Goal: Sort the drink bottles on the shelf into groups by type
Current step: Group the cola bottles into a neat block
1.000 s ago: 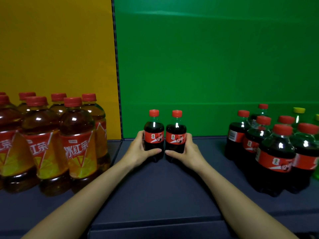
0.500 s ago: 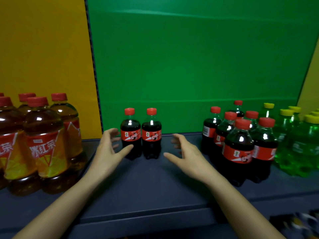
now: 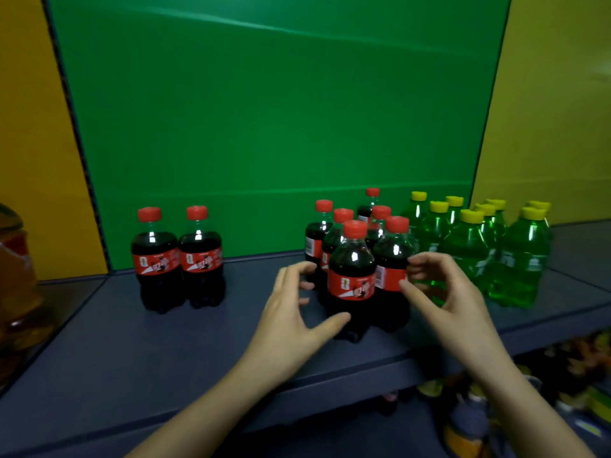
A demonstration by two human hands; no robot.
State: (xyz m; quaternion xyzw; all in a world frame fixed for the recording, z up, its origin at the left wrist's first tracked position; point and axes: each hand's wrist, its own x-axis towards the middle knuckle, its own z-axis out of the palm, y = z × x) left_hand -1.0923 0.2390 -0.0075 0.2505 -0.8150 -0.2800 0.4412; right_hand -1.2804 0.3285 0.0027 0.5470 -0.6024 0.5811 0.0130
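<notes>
Head view, one item entered: front cola bottle (image 3: 352, 276), red cap, red label, dark contents, upright with its long axis vertical, standing on the blue shelf (image 3: 165, 352) at the near edge of the cola cluster (image 3: 344, 246). A second front bottle (image 3: 393, 272) stands just to its right, the two touching or nearly so. Left hand (image 3: 291, 312): spread wide, empty, just left of the front cola bottle, thumb reaching toward its base, fingers curled near its side; contact cannot be confirmed. Right hand (image 3: 439, 292): spread wide, empty, right of the second front bottle, fingertips close by its label. Each hand is nearer its own bottle, so a paired pick looks likely. Two cola bottles (image 3: 180, 259) stand well apart to the left of the front cola bottle, against the green back panel (image 3: 264, 110). Green soda bottles (image 3: 479, 246), yellow caps, stand right of the cluster, touching it at the back. Amber bottle (image 3: 16, 285), partly out of frame, far left.
</notes>
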